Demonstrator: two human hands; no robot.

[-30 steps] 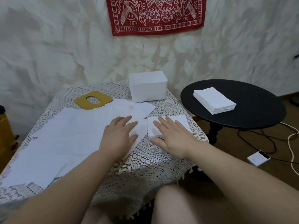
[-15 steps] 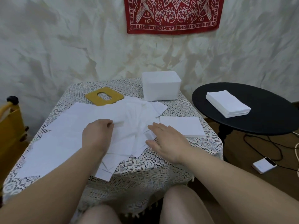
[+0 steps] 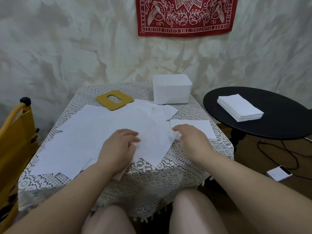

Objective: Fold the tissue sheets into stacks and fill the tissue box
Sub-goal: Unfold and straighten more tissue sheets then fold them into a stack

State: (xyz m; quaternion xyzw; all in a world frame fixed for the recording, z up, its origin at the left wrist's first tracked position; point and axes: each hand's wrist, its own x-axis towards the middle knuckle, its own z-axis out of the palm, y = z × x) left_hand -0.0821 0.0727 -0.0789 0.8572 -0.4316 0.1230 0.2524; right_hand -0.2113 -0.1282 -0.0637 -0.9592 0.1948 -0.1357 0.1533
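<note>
Loose white tissue sheets [image 3: 94, 132] lie spread over the lace-covered table [image 3: 168, 174]. My left hand [image 3: 118, 147] pinches the top tissue sheet [image 3: 152, 139] near its front left part, fingers curled. My right hand [image 3: 190, 141] grips the same sheet's right edge, which is crumpled under the fingers. A folded tissue stack [image 3: 200, 129] lies just beyond my right hand. The white tissue box [image 3: 172, 89] stands at the back of the table, and its yellow lid [image 3: 114, 99] with an oval slot lies to its left.
A round black side table [image 3: 270, 122] at the right carries another stack of folded tissues [image 3: 239, 108]. A white device [image 3: 279, 173] and cables lie on the floor below it. A yellow chair [image 3: 15, 132] stands at the left. My knees are under the table's front edge.
My left hand moved right and toward me, dragging a sheet off the pile. My right hand went from flat to curled on that sheet's right edge. The camera shifted left.
</note>
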